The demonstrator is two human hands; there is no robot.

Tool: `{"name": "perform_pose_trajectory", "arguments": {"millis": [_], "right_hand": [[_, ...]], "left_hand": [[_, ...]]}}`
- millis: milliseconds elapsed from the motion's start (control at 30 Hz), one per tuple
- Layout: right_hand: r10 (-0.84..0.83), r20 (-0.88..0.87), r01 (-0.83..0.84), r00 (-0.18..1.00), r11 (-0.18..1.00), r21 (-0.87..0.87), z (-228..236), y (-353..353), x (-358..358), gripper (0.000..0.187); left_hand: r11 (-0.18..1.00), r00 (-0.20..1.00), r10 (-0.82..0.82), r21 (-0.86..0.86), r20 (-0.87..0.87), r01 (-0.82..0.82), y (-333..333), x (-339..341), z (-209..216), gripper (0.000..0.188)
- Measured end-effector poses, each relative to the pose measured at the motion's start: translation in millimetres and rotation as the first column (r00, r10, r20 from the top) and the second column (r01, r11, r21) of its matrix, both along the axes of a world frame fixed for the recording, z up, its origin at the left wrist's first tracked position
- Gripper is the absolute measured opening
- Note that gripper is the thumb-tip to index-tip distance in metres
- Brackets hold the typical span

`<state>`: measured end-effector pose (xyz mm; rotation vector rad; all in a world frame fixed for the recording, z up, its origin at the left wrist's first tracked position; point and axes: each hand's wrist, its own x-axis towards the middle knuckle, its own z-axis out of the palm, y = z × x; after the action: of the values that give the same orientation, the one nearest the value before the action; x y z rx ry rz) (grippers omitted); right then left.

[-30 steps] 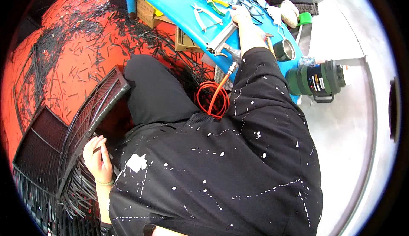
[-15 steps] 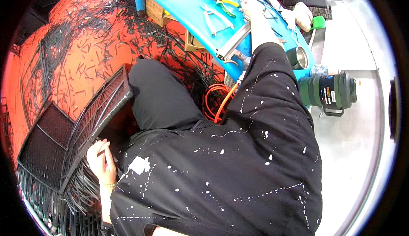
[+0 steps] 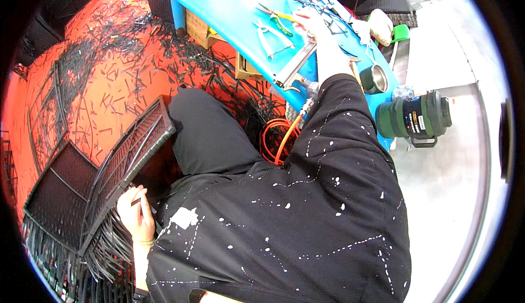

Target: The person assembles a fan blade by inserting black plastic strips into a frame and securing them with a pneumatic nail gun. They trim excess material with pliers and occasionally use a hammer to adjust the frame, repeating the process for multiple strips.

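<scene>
On the blue table (image 3: pixel 232 16), a pair of pliers (image 3: pixel 281 18) lies with one yellow and one green handle. My right hand (image 3: pixel 310 23) is at the end of the yellow handle; I cannot make out whether its fingers have closed on it. Just below that hand lies a metal air staple gun (image 3: pixel 297 65). White-handled pliers (image 3: pixel 269 39) rest to its left. My left hand (image 3: pixel 136 214) is low at the left, fingers bent with a short dark strip between them, beside a black woven wicker panel (image 3: pixel 124 158) that leans against my leg.
Black strip offcuts (image 3: pixel 117 35) litter the red floor. An orange air hose (image 3: pixel 285 141) hangs under the table's near edge. On the right are a metal cup (image 3: pixel 376 77), a green scoop (image 3: pixel 401 33) and a large green and black flask (image 3: pixel 413 118). Loose black strands (image 3: pixel 106 248) trail from the wicker.
My right hand has shifted left across the table to the yellow-handled pliers. The whole view has tilted slightly, and my left hand keeps its place by the wicker.
</scene>
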<state>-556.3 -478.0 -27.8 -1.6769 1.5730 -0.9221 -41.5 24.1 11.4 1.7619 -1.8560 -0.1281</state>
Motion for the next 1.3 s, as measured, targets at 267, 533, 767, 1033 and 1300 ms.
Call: {"name": "perform_pose_trajectory", "arguments": {"millis": [267, 533, 767, 1033, 1300], "right_hand": [[-0.238, -0.149, 0.205, 0.96, 0.957, -0.203, 51, 54, 8, 0.026], [-0.658, -0.418, 0.647, 0.626, 0.738, -0.193, 42, 181, -139, 0.042], [-0.384, -0.9, 0.615, 0.204, 0.766, -0.187, 23, 238, -103, 0.047], [-0.298, -0.951, 0.686, 0.084, 0.709, -0.162, 17, 222, -134, 0.041], [-0.186, -0.931, 0.693, 0.314, 0.715, 0.091, -31, 189, -210, 0.048]], "left_hand": [[1.0, 1.0, -0.001, -0.008, -0.007, 0.001, 7, 4, -2, 0.012], [0.999, 0.998, -0.044, -0.005, -0.036, 0.044, 7, 9, -14, 0.017], [0.996, 0.99, -0.03, -0.087, -0.14, 0.018, 12, 15, -18, 0.01], [0.989, 0.986, -0.03, -0.146, -0.164, 0.006, 7, 23, -22, 0.006], [0.983, 0.982, -0.001, -0.18, -0.188, -0.034, 12, 26, -32, 0.007]]}}
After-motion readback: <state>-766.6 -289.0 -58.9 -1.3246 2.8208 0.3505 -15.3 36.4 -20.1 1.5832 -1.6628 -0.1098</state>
